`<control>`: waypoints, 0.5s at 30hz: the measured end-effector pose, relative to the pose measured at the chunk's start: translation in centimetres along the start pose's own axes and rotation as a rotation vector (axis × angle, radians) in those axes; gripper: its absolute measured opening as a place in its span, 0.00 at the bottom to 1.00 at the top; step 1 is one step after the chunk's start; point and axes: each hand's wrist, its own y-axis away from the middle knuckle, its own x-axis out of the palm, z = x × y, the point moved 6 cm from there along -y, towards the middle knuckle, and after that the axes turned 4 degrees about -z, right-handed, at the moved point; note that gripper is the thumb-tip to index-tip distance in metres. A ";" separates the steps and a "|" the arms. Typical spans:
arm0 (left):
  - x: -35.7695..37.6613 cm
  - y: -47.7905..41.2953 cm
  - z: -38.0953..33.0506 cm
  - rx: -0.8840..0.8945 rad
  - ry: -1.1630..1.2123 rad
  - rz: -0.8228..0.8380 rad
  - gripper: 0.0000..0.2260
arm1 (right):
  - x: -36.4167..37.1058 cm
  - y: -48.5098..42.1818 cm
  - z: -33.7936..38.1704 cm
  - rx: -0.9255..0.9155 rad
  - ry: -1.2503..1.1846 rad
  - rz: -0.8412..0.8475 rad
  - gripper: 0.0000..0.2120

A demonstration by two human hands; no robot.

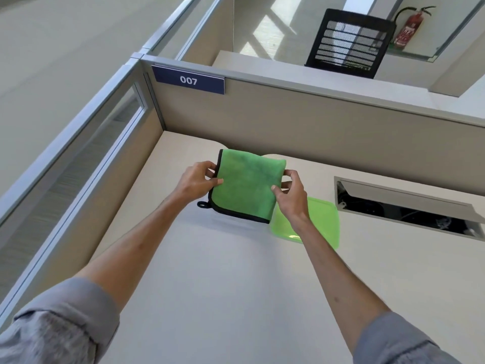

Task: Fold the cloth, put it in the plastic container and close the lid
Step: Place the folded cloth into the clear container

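A green cloth (248, 183) with black trim and a small black loop is folded into a rough square and held up above the desk. My left hand (196, 179) pinches its left edge and my right hand (291, 194) pinches its right edge. A translucent green plastic lid (324, 222) lies flat on the desk to the right, partly behind my right wrist. The cloth hides whatever lies directly under it, and I cannot see the container body clearly.
The beige desk (223, 271) is bounded by cubicle partitions at the back (315, 122) and left. An open cable slot (406, 206) is cut into the desk at the right. A plate reading 007 (189, 80) hangs on the back partition.
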 end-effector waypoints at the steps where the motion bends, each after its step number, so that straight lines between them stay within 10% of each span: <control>1: 0.1 0.0 0.0 0.005 -0.021 -0.001 0.15 | 0.1 0.0 -0.1 0.002 0.001 -0.011 0.18; 15: 0.2 0.6 0.7 0.048 -0.226 0.007 0.15 | 1.6 0.5 -0.8 0.007 0.144 -0.033 0.12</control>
